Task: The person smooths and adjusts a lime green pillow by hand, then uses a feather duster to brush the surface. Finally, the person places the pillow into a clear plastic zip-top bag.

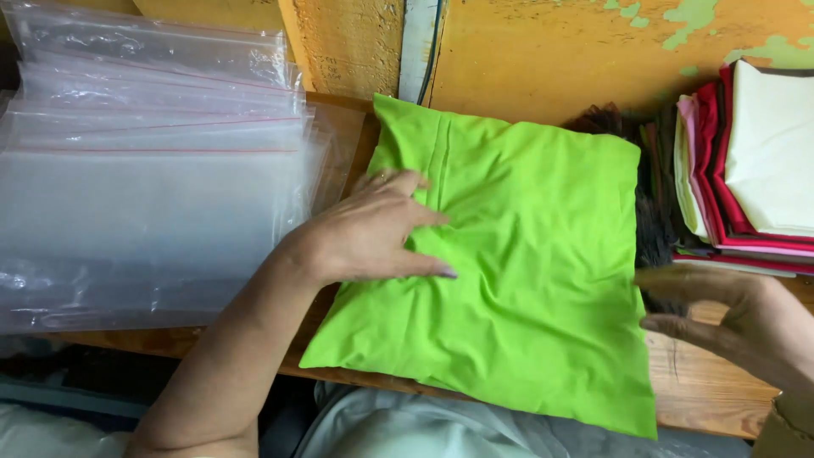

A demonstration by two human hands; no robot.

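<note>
Clear bags (144,170) fill the frame's left; folded cloths (746,161) sit upper right. Your left hand (381,233) presses flat and open on the green cushion (526,271) at centre, tilted slightly clockwise; your right hand (729,314), open, touches its right edge.

A bright lime-green fabric piece (517,280), folded into a rough square, lies flat on the wooden table (704,390), taking up the middle of the scene. Its cloth is smooth but softly creased, with a straight stitched seam running down near its far left corner. The near edge hangs slightly over the table's front edge. Its right side covers part of something dark and fibrous that sticks out from beneath it at the far right
</note>
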